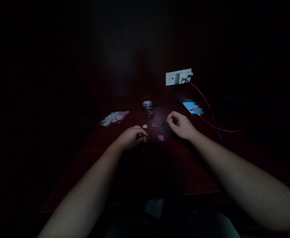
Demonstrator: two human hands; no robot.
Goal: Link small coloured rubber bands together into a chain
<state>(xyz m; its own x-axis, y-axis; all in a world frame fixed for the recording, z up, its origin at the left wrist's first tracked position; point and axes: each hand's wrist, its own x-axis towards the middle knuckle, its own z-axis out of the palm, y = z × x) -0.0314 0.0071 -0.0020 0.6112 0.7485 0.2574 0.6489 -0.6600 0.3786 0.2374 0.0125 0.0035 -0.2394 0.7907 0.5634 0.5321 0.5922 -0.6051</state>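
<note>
My left hand [131, 137] rests low over the table, its index finger and thumb apart beside a small pile of dull yellowish elastic bands [145, 139]. Its fingertips seem to touch that pile; the other fingers are partly hidden. My right hand [181, 125] is closed in a pinch just right of a dark green band ring [162, 124]; anything between the fingertips is too small to see. A pink band ring [154, 125] and a cluster of yellow bands [145, 126] lie in line to the left. Nearer me is a purple pile of bands [161, 138].
A large heap of mixed coloured bands [114, 118] lies at the table's far left. Behind the rows stands a clear lidded jar [147, 107]. A lit phone [192, 107] lies at the right, its red cable [204, 97] running to a wall socket [179, 77]. The surroundings are very dark.
</note>
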